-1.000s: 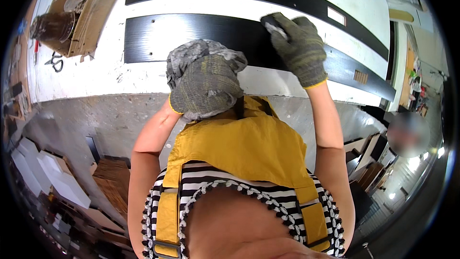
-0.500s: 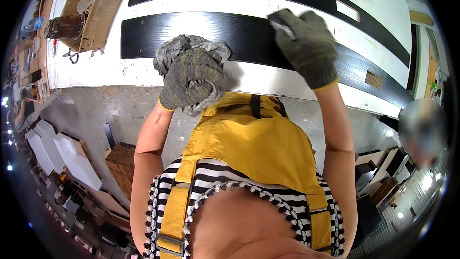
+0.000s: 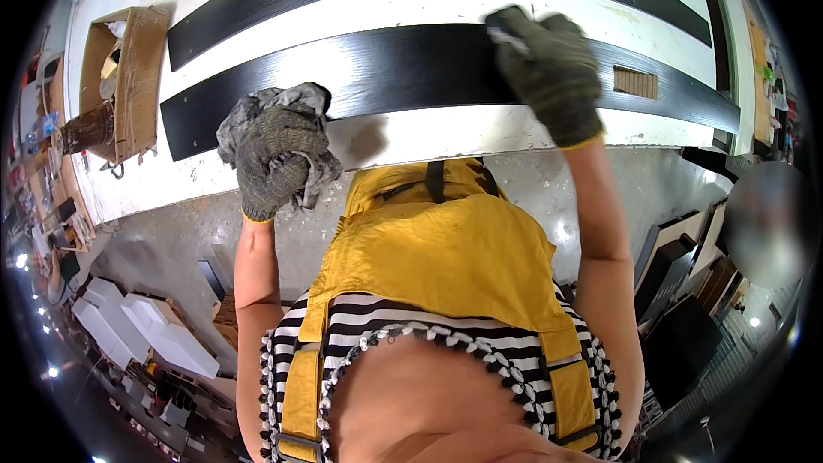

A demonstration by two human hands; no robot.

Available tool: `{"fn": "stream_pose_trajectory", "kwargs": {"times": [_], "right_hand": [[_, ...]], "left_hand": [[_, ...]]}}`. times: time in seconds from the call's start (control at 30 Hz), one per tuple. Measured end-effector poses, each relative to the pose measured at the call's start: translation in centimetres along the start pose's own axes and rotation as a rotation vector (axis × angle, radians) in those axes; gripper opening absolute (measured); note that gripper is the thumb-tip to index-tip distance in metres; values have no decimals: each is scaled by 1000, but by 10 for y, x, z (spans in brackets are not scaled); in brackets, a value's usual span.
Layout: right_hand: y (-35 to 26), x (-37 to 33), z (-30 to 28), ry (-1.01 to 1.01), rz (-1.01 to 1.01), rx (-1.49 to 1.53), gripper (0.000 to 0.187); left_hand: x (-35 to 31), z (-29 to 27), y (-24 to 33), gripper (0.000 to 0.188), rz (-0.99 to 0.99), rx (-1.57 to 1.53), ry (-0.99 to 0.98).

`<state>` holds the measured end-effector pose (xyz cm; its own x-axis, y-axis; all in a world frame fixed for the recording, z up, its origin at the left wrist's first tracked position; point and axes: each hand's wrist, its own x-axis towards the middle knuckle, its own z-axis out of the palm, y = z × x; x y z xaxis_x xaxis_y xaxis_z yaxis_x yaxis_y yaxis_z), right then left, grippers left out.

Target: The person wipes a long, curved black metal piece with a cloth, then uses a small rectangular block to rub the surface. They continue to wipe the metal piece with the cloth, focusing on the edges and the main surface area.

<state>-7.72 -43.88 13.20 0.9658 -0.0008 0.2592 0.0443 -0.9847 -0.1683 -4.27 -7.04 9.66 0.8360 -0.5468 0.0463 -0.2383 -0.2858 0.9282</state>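
Note:
My left hand point(image 3: 273, 163), in a grey-green knitted glove with a yellow cuff, bunches a crumpled grey rag point(image 3: 313, 101) over the front edge of a long black wood-grain panel point(image 3: 386, 64). My right hand point(image 3: 555, 77), gloved alike, is closed above the same panel, left of its rectangular cutout point(image 3: 634, 82). A small pale strip shows at its fingertips; what it grips is mostly hidden. Behind lies a second black panel point(image 3: 283, 15), roughly parallel, with a cutout of its own. Both rest on a white worktable point(image 3: 446, 124).
An open cardboard box point(image 3: 137, 77) with odds and ends stands on the table's left side, a brown jar-like container point(image 3: 88, 127) leaning at it. White boards point(image 3: 171, 334) lie at the lower left. Dark panels point(image 3: 669, 270) are stacked at the lower right.
The view has shifted, with the panels turned slightly in it. My left hand has gone left with the rag. My right hand is now closer to the near panel's cutout.

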Motion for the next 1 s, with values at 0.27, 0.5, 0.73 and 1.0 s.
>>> {"fn": "stream_pose_trajectory", "kwargs": {"times": [0.27,0.5,0.73,1.0], "right_hand": [[-34,15,20,-14,-63,76,25],[45,-14,11,120,-84,20,26],[100,-43,-7,10,32,74,25],[187,-64,-12,-92,239,-207,27]], "left_hand": [[74,59,31,26,205,60,-333],[93,83,22,23,381,184,-288],[107,112,41,24,321,68,-381],[125,151,51,29,382,244,-445]]}}
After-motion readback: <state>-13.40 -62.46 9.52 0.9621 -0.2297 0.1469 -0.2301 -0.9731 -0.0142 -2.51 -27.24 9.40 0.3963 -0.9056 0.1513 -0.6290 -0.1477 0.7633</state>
